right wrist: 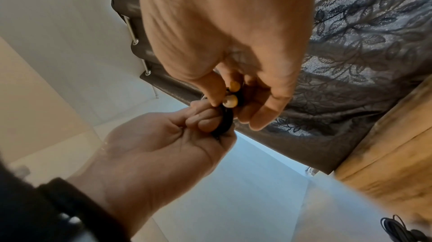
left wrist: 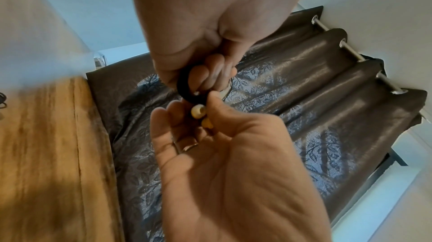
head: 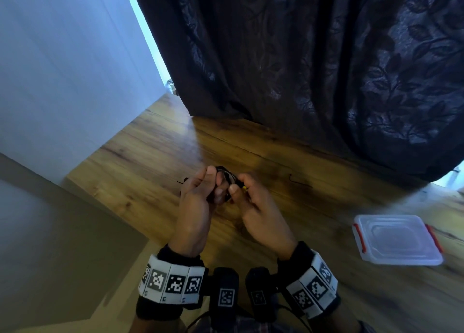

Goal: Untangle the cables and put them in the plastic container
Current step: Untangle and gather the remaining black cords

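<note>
Fingers (left wrist: 210,74) of the left hand (head: 198,199) are curled round a small coil of black cable (left wrist: 184,90), gripping it just above the wooden surface (head: 150,157). Fingers (right wrist: 210,87) of the right hand (head: 261,207) pinch the free end of that cable, where 2 pale yellow plugs (right wrist: 230,101) sit side by side. Both hands are therefore closed on the cable, and they meet almost tip to tip.

Step in hand, as I judge it: untangling. I read the pose as the right hand working the plug end out of the coil while the left hand steadies the loops.

Position of the task's things:
1. The held cable is between the 2 hands, off the surface.
2. A further dark cable (right wrist: 397,227) lies on the surface, apart from the hands (the right wrist view shows only its edge).
3. The plastic container (head: 396,239) stands on the surface well to the right of the hands, red clasps at its sides. Its lid appears to be seated, though blur prevents certainty.

Next move, in my estimate:
1. Draw the plug end clear without tightening the loops.
2. Keep the left grip loose enough for the cable to slide.
3. Open the container before any cable goes in.
</note>
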The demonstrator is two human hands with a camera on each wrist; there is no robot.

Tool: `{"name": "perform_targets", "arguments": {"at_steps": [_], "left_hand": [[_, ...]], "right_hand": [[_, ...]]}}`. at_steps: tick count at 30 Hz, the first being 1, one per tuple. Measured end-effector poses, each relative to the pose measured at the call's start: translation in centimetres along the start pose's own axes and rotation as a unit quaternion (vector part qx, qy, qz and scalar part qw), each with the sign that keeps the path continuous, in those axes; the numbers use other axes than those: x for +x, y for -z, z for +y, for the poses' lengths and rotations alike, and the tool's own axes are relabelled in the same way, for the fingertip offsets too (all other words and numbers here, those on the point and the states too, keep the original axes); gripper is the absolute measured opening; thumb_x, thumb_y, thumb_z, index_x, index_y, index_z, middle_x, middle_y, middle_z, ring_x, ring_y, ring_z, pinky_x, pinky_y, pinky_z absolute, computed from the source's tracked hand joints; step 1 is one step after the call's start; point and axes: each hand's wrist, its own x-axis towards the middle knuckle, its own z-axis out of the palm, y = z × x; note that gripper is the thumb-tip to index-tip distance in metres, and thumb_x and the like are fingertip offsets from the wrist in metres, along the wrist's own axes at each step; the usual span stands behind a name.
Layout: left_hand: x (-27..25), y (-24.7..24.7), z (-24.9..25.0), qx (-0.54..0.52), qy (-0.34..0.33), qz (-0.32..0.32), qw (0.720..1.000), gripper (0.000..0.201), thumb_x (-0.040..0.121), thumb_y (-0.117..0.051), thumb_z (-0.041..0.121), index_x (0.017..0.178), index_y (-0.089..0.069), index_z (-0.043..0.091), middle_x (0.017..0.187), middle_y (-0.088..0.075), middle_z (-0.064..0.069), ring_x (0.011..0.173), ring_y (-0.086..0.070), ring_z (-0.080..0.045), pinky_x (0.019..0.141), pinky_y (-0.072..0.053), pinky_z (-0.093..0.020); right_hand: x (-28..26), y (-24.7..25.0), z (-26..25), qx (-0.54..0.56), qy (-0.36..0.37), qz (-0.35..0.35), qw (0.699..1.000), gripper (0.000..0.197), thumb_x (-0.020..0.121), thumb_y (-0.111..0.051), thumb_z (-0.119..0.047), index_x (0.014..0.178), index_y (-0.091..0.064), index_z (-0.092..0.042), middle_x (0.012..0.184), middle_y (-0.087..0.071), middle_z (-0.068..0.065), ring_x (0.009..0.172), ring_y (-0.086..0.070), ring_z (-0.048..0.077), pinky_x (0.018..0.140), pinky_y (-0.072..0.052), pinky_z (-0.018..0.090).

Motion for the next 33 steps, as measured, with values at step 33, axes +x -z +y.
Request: {"name": "perform_targets", "arguments": {"at_steps": [33], "left_hand": [[-0.3,0.3,-1.4,0.252,-0.017,-0.128,0.959,0.033,0.106,-0.035,0.037,0.091,-0.055,0.016,0.065,-0.048,0.012,0.060,-0.043,-0.010,0.058,-0.037,-0.034]], "right_hand": [[0.4,3.8,-1.4,-0.070,-0.008,-0.027,0.997,0.034,0.089,-0.073,-0.019,0.122,-0.070,-0.028,0.117,-0.072,-0.014,0.110,-0.066,-0.001,0.102,-0.053,0.033]]}}
